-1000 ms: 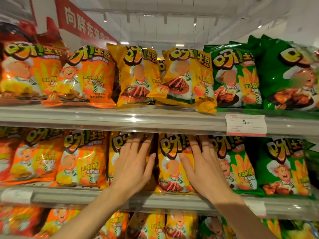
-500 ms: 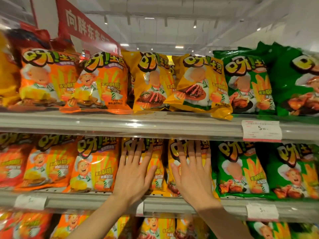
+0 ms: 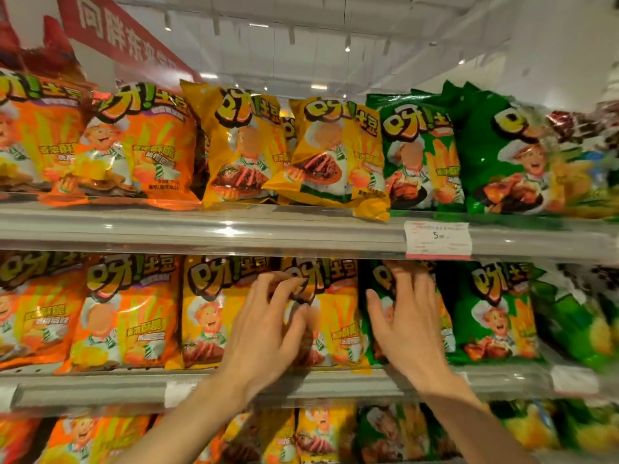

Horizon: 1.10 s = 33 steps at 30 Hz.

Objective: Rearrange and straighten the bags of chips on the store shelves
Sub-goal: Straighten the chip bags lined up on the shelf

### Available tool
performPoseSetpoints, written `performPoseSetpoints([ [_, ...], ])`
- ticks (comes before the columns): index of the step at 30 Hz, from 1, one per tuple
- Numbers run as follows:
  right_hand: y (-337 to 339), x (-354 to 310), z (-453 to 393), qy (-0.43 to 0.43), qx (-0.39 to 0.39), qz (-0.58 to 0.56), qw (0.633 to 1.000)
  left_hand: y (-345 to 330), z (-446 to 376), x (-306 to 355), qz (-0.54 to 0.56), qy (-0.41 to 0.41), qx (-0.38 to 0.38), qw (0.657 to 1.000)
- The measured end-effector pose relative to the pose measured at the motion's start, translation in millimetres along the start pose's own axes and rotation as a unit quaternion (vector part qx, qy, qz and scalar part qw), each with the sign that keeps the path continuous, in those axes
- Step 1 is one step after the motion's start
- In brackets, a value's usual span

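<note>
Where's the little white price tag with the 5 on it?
The price tag is stuck on the upper shelf's front rail, right of centre, just below the green chip bags.

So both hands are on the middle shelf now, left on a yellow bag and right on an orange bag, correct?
Not quite. The head view shows the right hand on a green bag, not an orange one. The left hand is on a yellow bag, both on the middle shelf.

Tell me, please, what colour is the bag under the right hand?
Green, seen in the head view: bag under the right hand.
</note>
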State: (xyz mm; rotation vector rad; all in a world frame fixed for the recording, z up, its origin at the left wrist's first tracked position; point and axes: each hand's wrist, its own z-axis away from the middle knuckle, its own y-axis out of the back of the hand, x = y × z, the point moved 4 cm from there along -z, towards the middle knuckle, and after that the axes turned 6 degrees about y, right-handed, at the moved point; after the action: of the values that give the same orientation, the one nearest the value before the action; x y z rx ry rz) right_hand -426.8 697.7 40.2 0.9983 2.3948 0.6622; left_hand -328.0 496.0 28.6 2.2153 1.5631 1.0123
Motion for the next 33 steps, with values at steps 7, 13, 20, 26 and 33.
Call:
performPoseSetpoints([
  [7, 31.9, 106.0, -22.1, -0.063, -0.138, -0.058, 0.987, -67.3, -18.7, 71.9, 0.120, 0.056, -0.073, 0.989],
  [13, 16.7, 141.7, -29.7, 0.005, -0.305, -0.159, 0.939, -118.4, -35.9, 103.6, 0.125, 0.150, -0.145, 0.970],
  [20, 14.1, 144.4, -44.6, 0.014, -0.351, -0.232, 0.907, -134.7, -52.2, 104.2, 0.208, 0.252, -0.137, 0.935],
  [26, 17.5, 141.9, -45.7, 0.000, -0.340, -0.260, 0.904, -135.7, -54.4, 107.9, 0.239, 0.229, -0.140, 0.933],
  [33, 18.8, 142.6, -44.5, -0.019, -0.328, -0.262, 0.908, -132.6, -55.1, 112.7, 0.230, 0.228, -0.147, 0.935],
])
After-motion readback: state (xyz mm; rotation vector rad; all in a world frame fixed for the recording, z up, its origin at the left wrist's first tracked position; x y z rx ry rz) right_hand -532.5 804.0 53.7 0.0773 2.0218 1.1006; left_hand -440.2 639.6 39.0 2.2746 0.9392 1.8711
